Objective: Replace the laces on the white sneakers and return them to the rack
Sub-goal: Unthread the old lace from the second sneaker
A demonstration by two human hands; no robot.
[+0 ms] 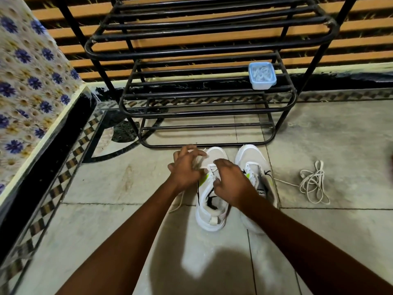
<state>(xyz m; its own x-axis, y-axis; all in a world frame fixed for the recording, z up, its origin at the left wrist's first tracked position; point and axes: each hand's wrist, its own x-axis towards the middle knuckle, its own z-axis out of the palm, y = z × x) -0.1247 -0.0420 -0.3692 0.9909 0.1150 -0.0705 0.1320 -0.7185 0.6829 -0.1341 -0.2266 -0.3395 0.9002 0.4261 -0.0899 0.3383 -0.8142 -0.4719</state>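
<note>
Holding white coils (261,72), tub (263,85) sits on rack (191,52).

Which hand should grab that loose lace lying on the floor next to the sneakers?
Right. The loose lace lies on the floor beyond the right sneaker, on the side of the right hand. The left hand sits over the left sneaker and would have to cross both shoes.

Left sneaker (210,220): we log it beside the right sneaker (251,155), before the rack (208,112).
Container (262,76): on rack shelf, right side.
Loose lace (314,184): right of both.
</note>
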